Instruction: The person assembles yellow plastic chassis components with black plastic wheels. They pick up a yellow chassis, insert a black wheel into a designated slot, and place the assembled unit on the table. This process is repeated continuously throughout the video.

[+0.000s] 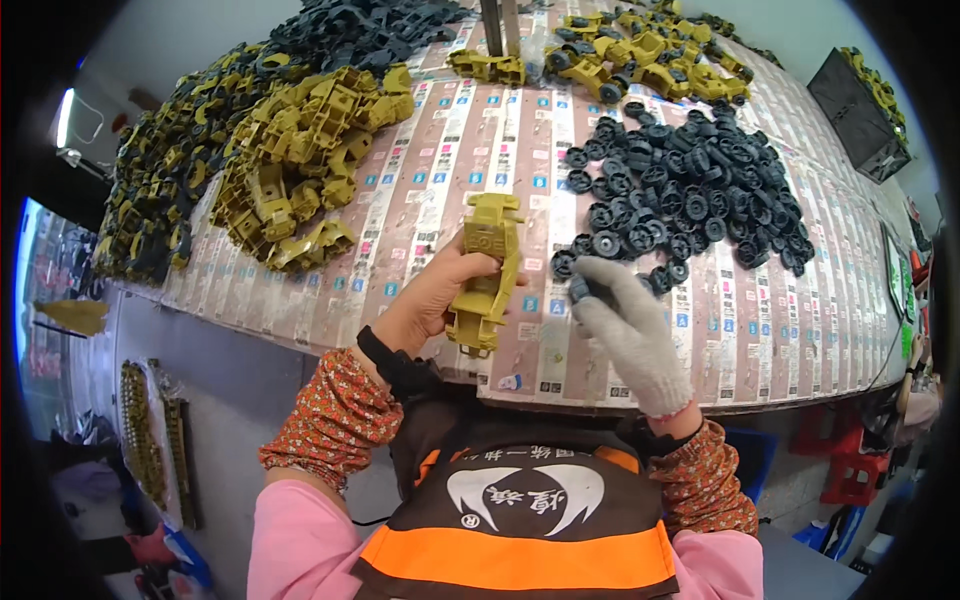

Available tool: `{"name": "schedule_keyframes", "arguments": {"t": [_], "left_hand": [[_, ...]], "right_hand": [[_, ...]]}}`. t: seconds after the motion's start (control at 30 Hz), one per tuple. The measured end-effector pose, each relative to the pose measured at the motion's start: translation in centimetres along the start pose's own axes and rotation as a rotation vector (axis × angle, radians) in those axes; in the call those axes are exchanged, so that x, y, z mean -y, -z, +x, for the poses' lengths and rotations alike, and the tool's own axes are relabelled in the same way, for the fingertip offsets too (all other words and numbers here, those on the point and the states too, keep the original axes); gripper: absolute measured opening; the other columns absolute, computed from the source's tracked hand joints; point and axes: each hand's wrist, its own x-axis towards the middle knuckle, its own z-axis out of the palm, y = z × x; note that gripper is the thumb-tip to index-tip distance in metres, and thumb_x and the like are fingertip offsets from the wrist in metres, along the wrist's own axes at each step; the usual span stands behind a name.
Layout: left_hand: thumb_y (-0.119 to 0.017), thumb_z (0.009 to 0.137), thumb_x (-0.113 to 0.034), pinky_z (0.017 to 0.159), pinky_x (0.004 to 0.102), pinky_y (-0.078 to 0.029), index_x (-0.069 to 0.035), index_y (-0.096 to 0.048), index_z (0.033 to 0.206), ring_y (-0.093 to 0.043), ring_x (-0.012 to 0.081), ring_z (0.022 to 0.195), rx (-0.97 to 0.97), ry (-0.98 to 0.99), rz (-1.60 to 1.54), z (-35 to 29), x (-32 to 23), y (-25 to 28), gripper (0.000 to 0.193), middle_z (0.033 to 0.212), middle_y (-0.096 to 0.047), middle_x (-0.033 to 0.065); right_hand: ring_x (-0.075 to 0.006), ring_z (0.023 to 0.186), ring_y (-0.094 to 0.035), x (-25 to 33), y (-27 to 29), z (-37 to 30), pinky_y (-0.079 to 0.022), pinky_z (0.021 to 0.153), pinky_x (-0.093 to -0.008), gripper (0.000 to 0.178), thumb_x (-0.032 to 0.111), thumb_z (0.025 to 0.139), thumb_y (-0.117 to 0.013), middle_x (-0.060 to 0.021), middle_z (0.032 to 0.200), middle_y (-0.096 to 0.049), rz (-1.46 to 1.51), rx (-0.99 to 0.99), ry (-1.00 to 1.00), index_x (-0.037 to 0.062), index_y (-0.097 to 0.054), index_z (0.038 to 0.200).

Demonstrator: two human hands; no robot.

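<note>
My bare left hand (432, 298) is closed round a yellow toy car body (486, 262), with the thumb pressed on its upper face. The body stands lengthwise above the near part of the table. To its right, my right hand (628, 325) in a pale glove pinches a small black toy wheel (579, 289) between thumb and fingers. That hand is at the near left edge of a heap of black toy wheels (690, 185). No wheel shows on the side of the body that I can see.
Yellow car bodies (285, 165) are heaped at the left, beside a mixed yellow-and-black pile (150, 200). Dark parts (350, 35) lie at the back. Yellow cars with wheels (650, 60) lie far right, near a black crate (850, 110). The table (540, 345) has a patterned covering.
</note>
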Motion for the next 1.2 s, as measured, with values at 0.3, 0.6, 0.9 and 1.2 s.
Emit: {"name": "schedule_keyframes", "arguments": {"t": [0.3,0.6,0.9,1.2], "left_hand": [[-0.070,0.105,-0.041,0.076,0.0355,-0.066,-0.014,-0.045,0.151,-0.074,0.0189,0.095,0.016,-0.009,-0.161,-4.3,3.2,-3.5,0.060,0.119,-0.067,0.0070],[-0.071,0.106,-0.033,0.107,0.0336,-0.049,-0.010,-0.027,0.158,-0.056,0.0150,0.124,-0.031,-0.158,0.011,-5.6,5.4,-6.1,0.072,0.136,-0.057,0.0080],[-0.071,0.105,-0.037,0.105,0.0410,-0.051,-0.008,-0.021,0.160,-0.065,0.0304,0.125,-0.060,-0.416,0.632,-5.9,6.5,-6.5,0.079,0.137,-0.060,0.0187],[-0.071,0.104,-0.034,0.103,0.0437,-0.052,-0.010,-0.020,0.159,-0.067,0.0354,0.123,0.130,-0.367,0.669,-6.0,7.3,-6.4,0.079,0.135,-0.062,0.0209]], "right_hand": [[-0.0143,0.102,-0.066,0.4,-1.7,-0.5,-0.059,0.087,-0.0325,0.044,0.012,0.107,-0.056,-0.0073,0.123,-0.065,0.174,-0.006,-0.049,0.0023,-0.054,0.150],[-0.0136,0.097,-0.069,-0.6,-2.9,-1.5,-0.059,0.086,-0.0304,0.042,0.011,0.109,-0.051,-0.0101,0.122,-0.068,0.302,-0.030,-0.055,-0.0003,-0.054,0.149],[-0.0328,0.104,-0.073,-2.6,-3.3,-3.2,-0.057,0.090,-0.0394,0.045,0.006,0.104,-0.054,-0.0242,0.120,-0.070,-0.223,-0.124,0.221,-0.0028,-0.055,0.148],[-0.0387,0.110,-0.073,-0.4,-1.6,-4.7,-0.056,0.096,-0.0432,0.047,-0.001,0.092,-0.064,-0.0258,0.120,-0.072,-0.499,-0.016,0.159,-0.0017,-0.061,0.139]]}}
